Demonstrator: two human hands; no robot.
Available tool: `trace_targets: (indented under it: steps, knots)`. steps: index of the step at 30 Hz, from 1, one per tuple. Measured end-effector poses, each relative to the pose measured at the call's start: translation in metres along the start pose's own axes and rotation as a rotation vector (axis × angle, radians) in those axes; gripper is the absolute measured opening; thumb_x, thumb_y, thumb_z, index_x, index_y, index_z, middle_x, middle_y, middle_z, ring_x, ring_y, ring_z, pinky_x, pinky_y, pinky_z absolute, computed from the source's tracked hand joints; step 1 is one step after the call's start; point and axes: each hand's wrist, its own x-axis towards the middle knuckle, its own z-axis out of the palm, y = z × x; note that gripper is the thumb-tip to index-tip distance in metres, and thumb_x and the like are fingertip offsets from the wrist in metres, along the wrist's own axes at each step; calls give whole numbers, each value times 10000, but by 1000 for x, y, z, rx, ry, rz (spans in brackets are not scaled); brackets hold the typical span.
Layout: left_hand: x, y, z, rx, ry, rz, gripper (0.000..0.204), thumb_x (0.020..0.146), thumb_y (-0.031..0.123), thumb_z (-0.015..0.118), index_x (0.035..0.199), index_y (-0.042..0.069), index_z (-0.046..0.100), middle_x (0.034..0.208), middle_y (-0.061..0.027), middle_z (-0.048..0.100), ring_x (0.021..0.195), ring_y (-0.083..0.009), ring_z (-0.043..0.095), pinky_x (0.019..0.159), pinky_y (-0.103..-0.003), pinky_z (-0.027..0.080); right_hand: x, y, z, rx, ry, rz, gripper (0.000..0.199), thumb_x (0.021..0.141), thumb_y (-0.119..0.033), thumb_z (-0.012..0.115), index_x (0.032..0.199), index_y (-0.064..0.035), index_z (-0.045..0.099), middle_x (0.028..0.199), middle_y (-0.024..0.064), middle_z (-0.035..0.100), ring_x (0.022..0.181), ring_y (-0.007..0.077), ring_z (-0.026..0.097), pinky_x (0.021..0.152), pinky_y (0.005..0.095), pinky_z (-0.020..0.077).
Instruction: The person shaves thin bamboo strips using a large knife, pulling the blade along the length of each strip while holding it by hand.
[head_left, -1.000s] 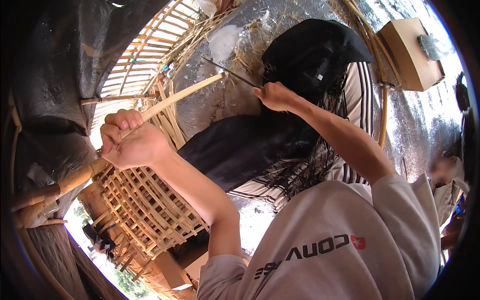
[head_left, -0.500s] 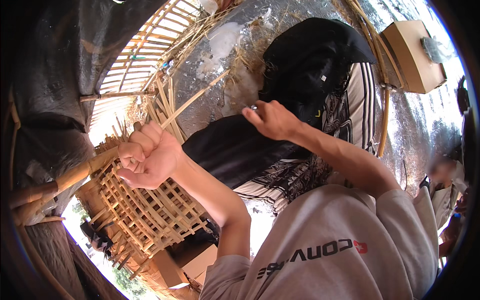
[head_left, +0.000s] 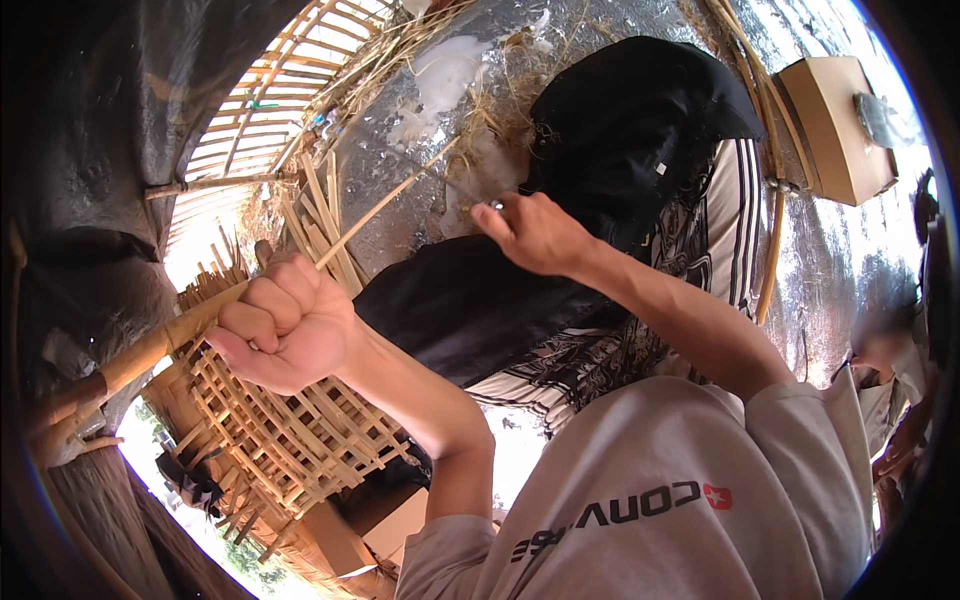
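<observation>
My left hand (head_left: 290, 325) is closed in a fist, thumb toward the lower left. A slim bamboo strip (head_left: 385, 205) slants up and to the right out of it. My right hand (head_left: 540, 235) is wrapped around what looks like a knife, a bit of shiny metal (head_left: 497, 205) showing by the thumb. Its thin dark blade is hard to make out and points toward the strip's far part; whether they touch I cannot tell. Black cloth (head_left: 640, 110) covers my legs beneath both hands.
Several split bamboo pieces (head_left: 325, 215) lean beyond my left fist. Below it is a woven bamboo lattice (head_left: 290, 430), beside a thick bamboo pole (head_left: 150, 350). A cardboard box (head_left: 835, 130) stands at the far right, and another person (head_left: 885, 370) is at the right edge.
Both hands have shifted slightly left, my right one also a little upward. The strip now looks thinner, and the blade shows more by its far part. The view has shifted slightly too.
</observation>
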Motion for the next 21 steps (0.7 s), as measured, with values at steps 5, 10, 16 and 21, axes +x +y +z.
trace_targets:
  steps: [5,10,16,21]
  knots:
    - [12,-6,15,248,223,92,443,1012,328,402,636,187,215,510,57,111,458,-80,54,456,-264,89,21,27,-4,-92,-88,226,662,992,-516,406,755,42,672,807,324,645,859,481,647,763,524,529]
    - [27,-19,28,358,479,136,458,1007,322,417,627,198,194,520,62,104,469,-77,47,468,-267,75,-11,-9,11,166,98,-155,497,988,-390,530,782,59,592,667,295,594,684,487,605,647,517,486]
    - [22,-5,17,165,77,6,470,1020,324,393,610,193,204,494,59,122,455,-77,53,462,-271,87,-1,2,-15,-73,-57,162,585,1002,-457,477,760,59,610,718,298,613,738,484,616,663,508,492]
    - [25,-15,25,232,361,77,457,1025,317,395,621,198,219,501,59,128,455,-80,63,461,-263,106,-10,-21,-19,151,-66,32,596,1004,-465,479,731,51,595,622,268,573,653,460,602,611,481,463]
